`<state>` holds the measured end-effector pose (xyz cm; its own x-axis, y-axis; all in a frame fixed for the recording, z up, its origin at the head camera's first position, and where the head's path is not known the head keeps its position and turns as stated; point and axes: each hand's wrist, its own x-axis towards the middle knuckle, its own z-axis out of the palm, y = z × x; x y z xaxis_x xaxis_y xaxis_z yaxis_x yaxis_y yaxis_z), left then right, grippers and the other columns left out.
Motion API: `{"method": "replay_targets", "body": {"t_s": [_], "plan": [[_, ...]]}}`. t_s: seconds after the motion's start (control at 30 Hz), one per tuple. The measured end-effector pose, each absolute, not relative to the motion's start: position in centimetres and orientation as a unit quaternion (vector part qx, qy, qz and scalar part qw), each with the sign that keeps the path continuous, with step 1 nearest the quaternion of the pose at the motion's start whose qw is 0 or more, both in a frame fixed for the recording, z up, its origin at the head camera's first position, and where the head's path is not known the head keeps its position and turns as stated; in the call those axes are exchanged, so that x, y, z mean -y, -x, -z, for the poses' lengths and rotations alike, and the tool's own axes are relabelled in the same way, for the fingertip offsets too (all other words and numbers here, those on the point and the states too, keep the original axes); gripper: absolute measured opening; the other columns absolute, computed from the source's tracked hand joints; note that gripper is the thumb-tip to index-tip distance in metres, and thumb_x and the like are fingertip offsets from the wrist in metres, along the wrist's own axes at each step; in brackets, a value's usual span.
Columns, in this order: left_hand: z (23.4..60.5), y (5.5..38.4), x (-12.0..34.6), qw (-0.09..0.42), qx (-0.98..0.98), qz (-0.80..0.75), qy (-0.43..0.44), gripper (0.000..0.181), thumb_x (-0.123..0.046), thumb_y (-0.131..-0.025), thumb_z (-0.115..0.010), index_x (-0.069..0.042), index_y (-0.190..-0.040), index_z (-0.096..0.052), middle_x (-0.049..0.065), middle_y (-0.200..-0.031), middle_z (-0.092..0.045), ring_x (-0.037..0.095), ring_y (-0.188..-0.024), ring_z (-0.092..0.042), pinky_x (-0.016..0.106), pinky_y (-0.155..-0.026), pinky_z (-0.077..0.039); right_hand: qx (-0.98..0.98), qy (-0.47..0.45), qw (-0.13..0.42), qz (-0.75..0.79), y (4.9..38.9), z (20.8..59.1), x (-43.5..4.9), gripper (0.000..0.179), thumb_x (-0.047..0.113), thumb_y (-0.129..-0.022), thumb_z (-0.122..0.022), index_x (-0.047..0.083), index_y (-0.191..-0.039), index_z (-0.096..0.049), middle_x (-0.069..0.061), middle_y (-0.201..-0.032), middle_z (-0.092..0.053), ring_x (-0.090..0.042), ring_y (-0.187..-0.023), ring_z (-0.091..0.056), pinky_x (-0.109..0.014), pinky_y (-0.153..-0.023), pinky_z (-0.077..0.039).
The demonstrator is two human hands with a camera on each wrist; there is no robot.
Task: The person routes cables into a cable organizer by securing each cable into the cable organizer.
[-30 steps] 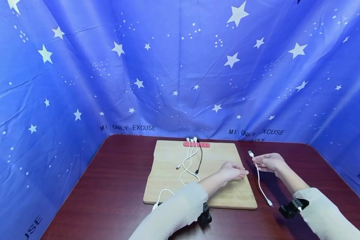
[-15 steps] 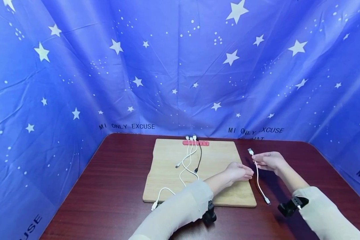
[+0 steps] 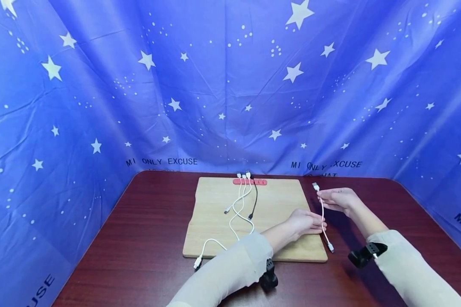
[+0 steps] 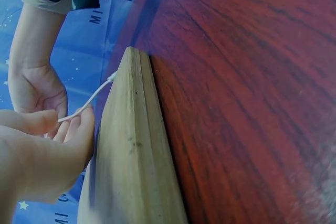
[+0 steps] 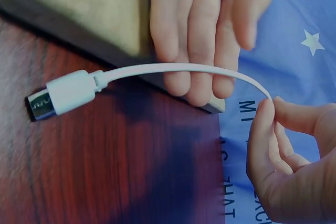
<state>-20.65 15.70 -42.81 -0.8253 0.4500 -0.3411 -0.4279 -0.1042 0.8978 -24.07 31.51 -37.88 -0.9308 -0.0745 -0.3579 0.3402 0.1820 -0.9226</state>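
A short white USB cable (image 3: 323, 215) hangs over the table just past the board's right edge. My right hand (image 3: 339, 199) pinches it between thumb and fingertips below the upper USB plug (image 3: 316, 186). Lower down, my left hand (image 3: 305, 221) reaches across with fingers extended, and the cord lies across them. In the right wrist view the left thumb stands apart from the cord, while the cable's lower plug (image 5: 63, 94) points away, free. The left wrist view shows the cord (image 4: 89, 102) running over the left hand's fingers (image 4: 79, 129).
A wooden board (image 3: 211, 213) lies on the dark red table (image 3: 146, 226). At its far edge a red cable holder (image 3: 260, 182) carries several cables, white ones and a black cable (image 3: 255, 204). Another white plug (image 3: 197, 262) hangs over the near left edge. A starry blue curtain (image 3: 230, 94) stands behind.
My right hand has moved slightly left with the white cable. My left hand has moved right, and the cord now lies against its fingers.
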Motion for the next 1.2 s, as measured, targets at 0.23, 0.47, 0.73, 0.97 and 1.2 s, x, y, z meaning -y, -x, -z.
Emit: {"method": "replay_targets", "body": {"t_s": [0.23,0.47,0.73,0.97,1.2], "plan": [[43.0,20.4,-15.1,0.281,-0.562,-0.778,0.012,0.024,0.01,-0.088,-0.056,0.013,-0.11,-0.064,0.03,-0.109,-0.068,0.041,-0.107,-0.066,0.043,-0.092,-0.057,-0.703,-0.091,0.176,0.683,25.0,37.5,-31.3,0.032,0.008,-0.096,-0.055,0.025,-0.072,-0.07,0.014,-0.072,-0.071,0.004,-0.071,-0.065,-0.014,-0.068,-0.057],[42.9,20.1,-14.0,0.272,-0.556,-0.785,0.031,0.022,0.009,-0.087,-0.059,0.012,-0.108,-0.066,0.03,-0.106,-0.069,0.039,-0.103,-0.068,0.042,-0.087,-0.059,-0.66,-0.098,0.186,0.721,25.4,37.6,-30.9,0.034,0.005,-0.096,-0.053,0.02,-0.071,-0.07,0.01,-0.07,-0.07,0.002,-0.07,-0.065,-0.014,-0.067,-0.056],[42.7,19.9,-12.9,0.279,-0.558,-0.781,0.024,0.025,0.013,-0.084,-0.061,0.013,-0.109,-0.065,0.029,-0.106,-0.069,0.026,-0.09,-0.072,0.038,-0.086,-0.059,-0.644,-0.105,0.191,0.733,25.6,37.9,-30.0,0.035,0.005,-0.097,-0.05,0.018,-0.071,-0.069,0.009,-0.07,-0.069,0.001,-0.07,-0.064,-0.013,-0.068,-0.055],[42.7,19.8,-11.6,0.294,-0.553,-0.78,0.018,0.023,0.011,-0.084,-0.062,0.011,-0.107,-0.066,0.023,-0.101,-0.072,0.014,-0.073,-0.066,0.038,-0.089,-0.058,-0.624,-0.109,0.201,0.748,26.0,38.6,-29.4,0.033,0.004,-0.097,-0.05,0.016,-0.072,-0.068,0.007,-0.072,-0.07,0.0,-0.07,-0.064,-0.013,-0.069,-0.055],[42.7,20.2,-10.2,0.298,-0.548,-0.781,0.028,0.026,0.009,-0.085,-0.063,0.009,-0.111,-0.065,0.02,-0.102,-0.072,0.014,-0.076,-0.068,0.037,-0.092,-0.057,-0.604,-0.118,0.199,0.763,26.5,38.8,-28.4,0.033,0.004,-0.097,-0.051,0.016,-0.073,-0.069,0.007,-0.072,-0.071,0.0,-0.072,-0.063,-0.012,-0.07,-0.055]]}}
